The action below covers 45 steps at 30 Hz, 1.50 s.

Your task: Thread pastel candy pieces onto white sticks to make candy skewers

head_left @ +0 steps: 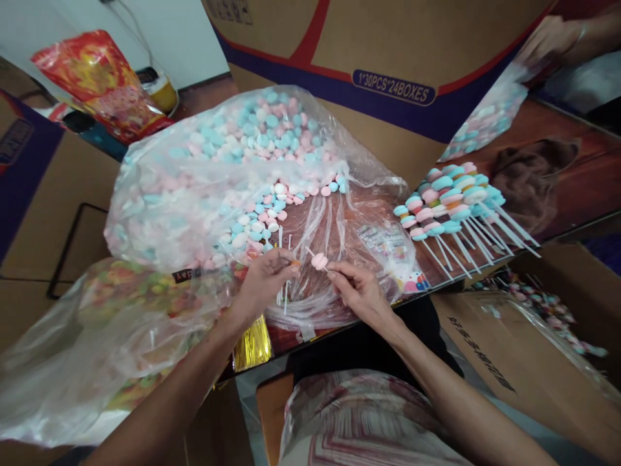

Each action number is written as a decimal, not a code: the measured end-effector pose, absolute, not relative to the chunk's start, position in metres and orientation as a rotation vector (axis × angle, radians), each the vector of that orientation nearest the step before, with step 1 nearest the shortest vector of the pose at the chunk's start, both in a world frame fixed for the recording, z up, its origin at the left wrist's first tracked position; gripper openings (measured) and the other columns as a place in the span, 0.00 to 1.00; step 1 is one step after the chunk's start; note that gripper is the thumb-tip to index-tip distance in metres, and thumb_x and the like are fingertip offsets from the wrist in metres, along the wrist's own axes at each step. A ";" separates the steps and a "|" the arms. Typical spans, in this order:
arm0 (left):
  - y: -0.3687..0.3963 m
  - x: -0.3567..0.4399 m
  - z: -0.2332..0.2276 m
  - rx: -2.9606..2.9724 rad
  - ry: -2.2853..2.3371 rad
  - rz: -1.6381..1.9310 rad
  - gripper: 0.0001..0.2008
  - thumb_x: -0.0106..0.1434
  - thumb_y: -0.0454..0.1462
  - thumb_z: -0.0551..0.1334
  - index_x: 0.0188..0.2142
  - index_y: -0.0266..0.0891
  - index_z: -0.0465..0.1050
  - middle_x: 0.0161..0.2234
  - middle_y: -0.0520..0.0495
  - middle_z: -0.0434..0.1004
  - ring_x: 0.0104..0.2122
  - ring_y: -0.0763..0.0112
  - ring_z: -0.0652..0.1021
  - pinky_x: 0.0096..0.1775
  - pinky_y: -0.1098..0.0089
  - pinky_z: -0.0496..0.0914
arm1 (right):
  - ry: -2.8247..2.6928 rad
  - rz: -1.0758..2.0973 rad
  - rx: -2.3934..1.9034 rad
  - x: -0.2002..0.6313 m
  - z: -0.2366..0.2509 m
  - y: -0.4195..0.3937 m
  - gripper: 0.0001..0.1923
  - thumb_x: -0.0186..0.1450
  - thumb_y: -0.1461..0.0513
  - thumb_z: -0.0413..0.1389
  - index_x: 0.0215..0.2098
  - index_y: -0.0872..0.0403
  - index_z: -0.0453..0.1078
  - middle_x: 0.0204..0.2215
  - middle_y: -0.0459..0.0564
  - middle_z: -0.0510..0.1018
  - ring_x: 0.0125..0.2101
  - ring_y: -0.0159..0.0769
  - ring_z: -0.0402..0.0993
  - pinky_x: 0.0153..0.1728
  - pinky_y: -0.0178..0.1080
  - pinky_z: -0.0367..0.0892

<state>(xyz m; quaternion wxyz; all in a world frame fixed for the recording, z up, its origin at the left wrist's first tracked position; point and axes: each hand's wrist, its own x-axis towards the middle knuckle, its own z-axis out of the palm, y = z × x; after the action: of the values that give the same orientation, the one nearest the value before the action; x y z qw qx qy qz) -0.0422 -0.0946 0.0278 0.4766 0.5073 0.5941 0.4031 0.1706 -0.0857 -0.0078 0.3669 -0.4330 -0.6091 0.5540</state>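
Head view: both hands, left (264, 275) and right (356, 288), pinch a thin white stick (310, 252) threaded with a pink candy (319, 261)

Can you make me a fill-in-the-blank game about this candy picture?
1. The right hand holds a stick with a ____ candy on it.
2. The loose candies lie in a big clear plastic ____ in front of the left hand.
3. The finished candy sticks lie in a pile to the ____ of the hands.
4. The box behind reads 1*30PCS*24____.

Missing words: pink; bag; right; BOXES
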 end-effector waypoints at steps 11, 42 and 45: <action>-0.076 -0.035 0.024 1.033 1.406 1.257 0.17 0.45 0.42 0.77 0.33 0.36 0.79 0.31 0.48 0.82 0.32 0.71 0.79 0.39 0.69 0.74 | -1.671 1.351 -1.081 0.167 -0.010 -0.084 0.14 0.70 0.56 0.54 0.43 0.53 0.80 0.21 0.44 0.71 0.24 0.33 0.65 0.25 0.34 0.59; -0.086 0.003 0.028 0.974 1.260 1.071 0.17 0.58 0.45 0.69 0.36 0.40 0.64 0.29 0.52 0.74 0.28 0.75 0.74 0.31 0.74 0.65 | -1.520 1.302 -1.172 0.169 -0.003 -0.088 0.18 0.70 0.56 0.54 0.23 0.52 0.65 0.17 0.41 0.66 0.19 0.29 0.60 0.23 0.34 0.55; -0.086 -0.021 0.048 1.490 1.536 0.938 0.07 0.66 0.41 0.58 0.38 0.40 0.69 0.35 0.47 0.76 0.37 0.68 0.77 0.41 0.69 0.68 | -1.501 1.338 -1.182 0.166 -0.003 -0.088 0.17 0.69 0.56 0.55 0.24 0.52 0.65 0.17 0.41 0.65 0.19 0.29 0.59 0.22 0.34 0.54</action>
<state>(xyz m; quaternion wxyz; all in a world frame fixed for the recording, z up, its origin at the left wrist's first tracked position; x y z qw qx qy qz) -0.0214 -0.0864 0.0478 0.3915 0.5869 0.6049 0.3693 0.1665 -0.0877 -0.0032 0.3937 -0.4658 -0.5917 0.5272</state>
